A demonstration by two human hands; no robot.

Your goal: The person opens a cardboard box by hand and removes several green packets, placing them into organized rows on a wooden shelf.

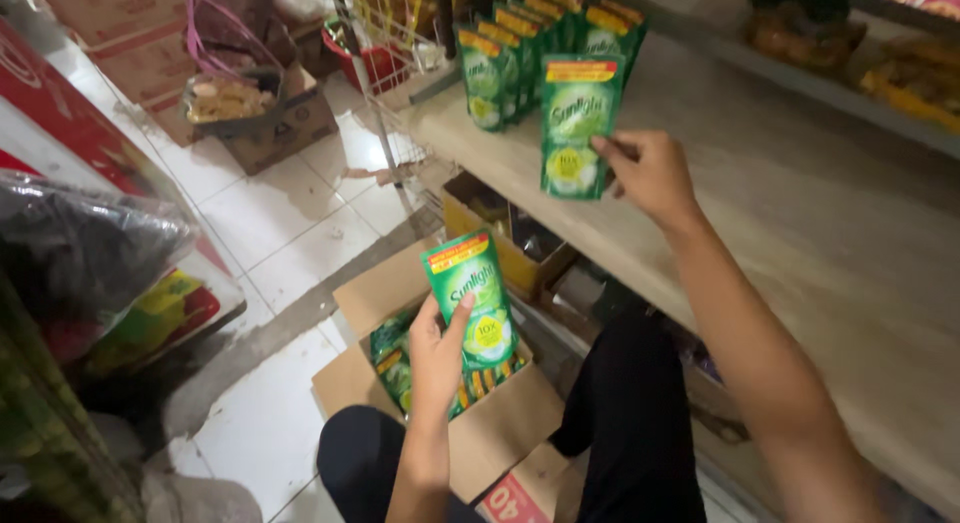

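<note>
- Left hand [437, 355]: low in the view, above the open box; its grip is clamped on a green pouch [470, 299], thumb across the front, fingers behind. This pouch stands upright in the air, yellow and red band at its top, just over the box's contents.
- Right hand [652, 173]: reaches out over the wooden shelf [800, 233]; its grip is closed on the edge of a second green pouch [577, 125], fingertips on the right side. This pouch stands upright on the shelf's front part, just in front of the row.
- Row of green pouches [530, 53]: same kind, upright, packed one behind the other along the shelf's left end, reaching back from the held one.
- Cardboard box [480, 423]: on the floor between the person's knees, flaps open; more green pouches [392, 358] lie inside, partly hidden by the left hand.
- Legs in dark trousers [630, 423]: crouched either side of the box.
- White tiled floor [280, 233]: left of the shelf.
- Brown cardboard carton [275, 133]: farther back on the tiles, a tray of pale goods on top.
- Dark plastic bag [80, 243]: far left, resting on a lower ledge.
</note>
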